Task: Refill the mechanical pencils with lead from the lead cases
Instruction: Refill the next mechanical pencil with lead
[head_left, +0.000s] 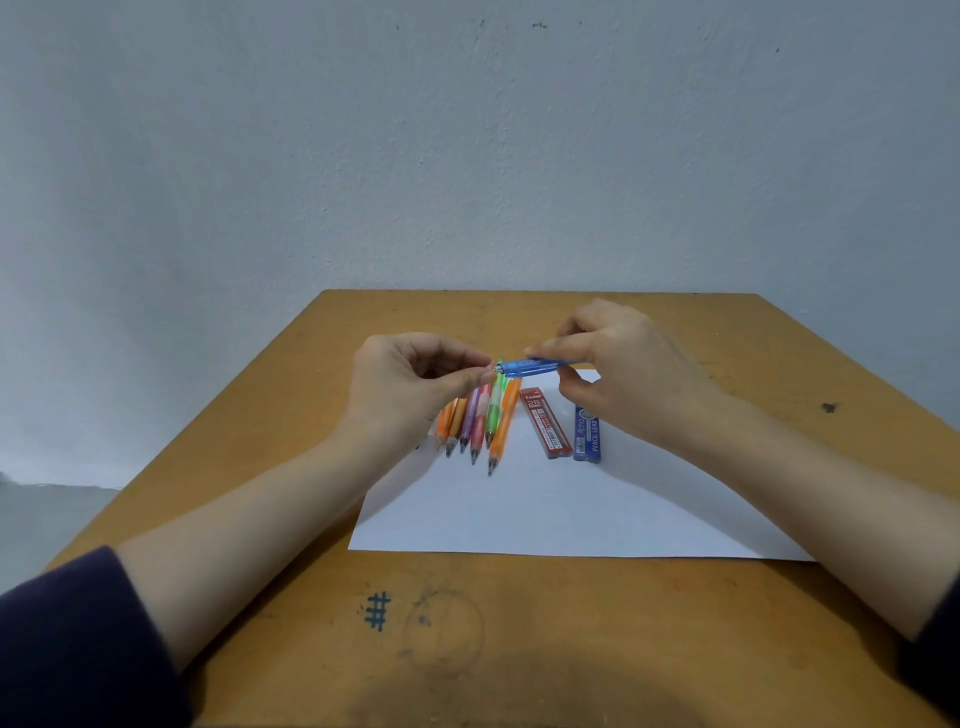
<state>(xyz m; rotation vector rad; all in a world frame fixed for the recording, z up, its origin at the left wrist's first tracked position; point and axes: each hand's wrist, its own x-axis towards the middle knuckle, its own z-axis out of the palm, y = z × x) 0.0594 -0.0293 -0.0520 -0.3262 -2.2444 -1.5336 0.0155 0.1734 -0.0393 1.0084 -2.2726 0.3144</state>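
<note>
Wooden table (727, 364), pen marks (377, 610) near its front edge. White paper sheet (519, 509) across its middle. Right hand (623, 369) above the sheet's far edge, thumb and fingers curled round a blue pencil (530, 367) held level in the air. Left hand (410, 384) opposite, thumb and forefinger pinched on that pencil's left end. Row of coloured pencils (480, 415) at the sheet's far left corner, tips toward the front edge. Red lead case (545, 423) just right of them, blue lead case (588, 436) beside it, both flat.

My arms: dark navy sleeves, soft fabric. L sleeve (78, 639) & R sleeve (937, 670) bunched near elbows; forearms bare down to L grip (410, 384) & R grip (618, 364).
</note>
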